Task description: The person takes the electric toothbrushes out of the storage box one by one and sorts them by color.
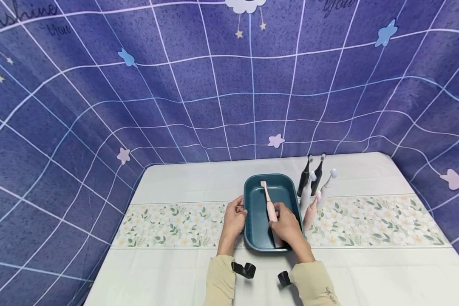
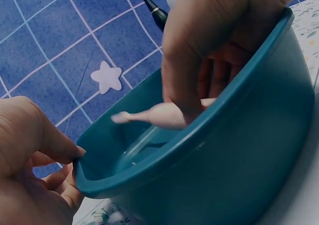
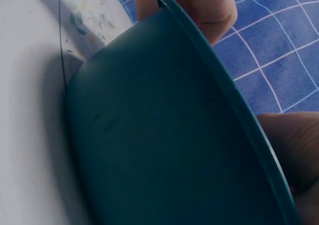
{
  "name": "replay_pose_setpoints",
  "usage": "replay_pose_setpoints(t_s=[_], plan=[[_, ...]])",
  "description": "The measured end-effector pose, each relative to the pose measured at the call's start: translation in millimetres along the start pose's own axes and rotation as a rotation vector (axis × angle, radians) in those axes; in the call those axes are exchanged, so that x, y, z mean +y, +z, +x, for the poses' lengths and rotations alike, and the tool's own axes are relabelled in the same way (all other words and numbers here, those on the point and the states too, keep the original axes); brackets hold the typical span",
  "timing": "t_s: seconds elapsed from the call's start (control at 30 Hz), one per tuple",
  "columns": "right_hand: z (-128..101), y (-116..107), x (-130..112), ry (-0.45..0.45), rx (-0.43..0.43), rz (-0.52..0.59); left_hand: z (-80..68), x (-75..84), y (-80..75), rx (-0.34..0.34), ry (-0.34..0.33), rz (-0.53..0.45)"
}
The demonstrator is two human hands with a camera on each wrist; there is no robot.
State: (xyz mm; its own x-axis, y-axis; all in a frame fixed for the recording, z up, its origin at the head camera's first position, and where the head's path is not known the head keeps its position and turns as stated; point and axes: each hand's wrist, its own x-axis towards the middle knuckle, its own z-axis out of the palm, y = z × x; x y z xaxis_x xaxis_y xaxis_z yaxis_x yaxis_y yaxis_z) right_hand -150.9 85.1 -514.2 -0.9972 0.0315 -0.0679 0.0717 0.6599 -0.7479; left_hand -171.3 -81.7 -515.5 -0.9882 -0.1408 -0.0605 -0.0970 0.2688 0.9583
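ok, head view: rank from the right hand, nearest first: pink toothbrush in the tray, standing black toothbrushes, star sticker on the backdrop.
From the right hand:
1. Pink toothbrush, in its grip, inside the teal tray.
2. Black toothbrushes, upright right of the tray.
3. Star sticker, on the backdrop beyond the table.

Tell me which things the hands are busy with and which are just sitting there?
Busy with:
- pink toothbrush, held by the right hand inside the tub
- teal tub, its rim held by the left hand

Just sitting there:
- standing toothbrushes beside the tub
- flowery tablecloth
- blue backdrop
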Motion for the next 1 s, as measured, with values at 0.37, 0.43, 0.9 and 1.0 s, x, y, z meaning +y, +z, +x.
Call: replay_pose_setpoints(t_s=[0.37, 0.43, 0.9, 1.0], plan=[[-1, -8, -15, -0.092, 0.109, 0.229, -0.6, 0.8, -0.8, 0.002, 0.027, 0.031], [-3, -10, -17, -0.111, 0.131, 0.253, -1.4, 1.0, -1.0, 0.002, 0.028, 0.036], [-28, -36, -38, -0.236, 0.197, 0.475, -2.2, 2.7, -1.0, 0.008, 0.033, 0.040], [-33, -40, -40, -0.264, 0.215, 0.485, -1.7, 1.8, -0.9, 0.006, 0.030, 0.039]])
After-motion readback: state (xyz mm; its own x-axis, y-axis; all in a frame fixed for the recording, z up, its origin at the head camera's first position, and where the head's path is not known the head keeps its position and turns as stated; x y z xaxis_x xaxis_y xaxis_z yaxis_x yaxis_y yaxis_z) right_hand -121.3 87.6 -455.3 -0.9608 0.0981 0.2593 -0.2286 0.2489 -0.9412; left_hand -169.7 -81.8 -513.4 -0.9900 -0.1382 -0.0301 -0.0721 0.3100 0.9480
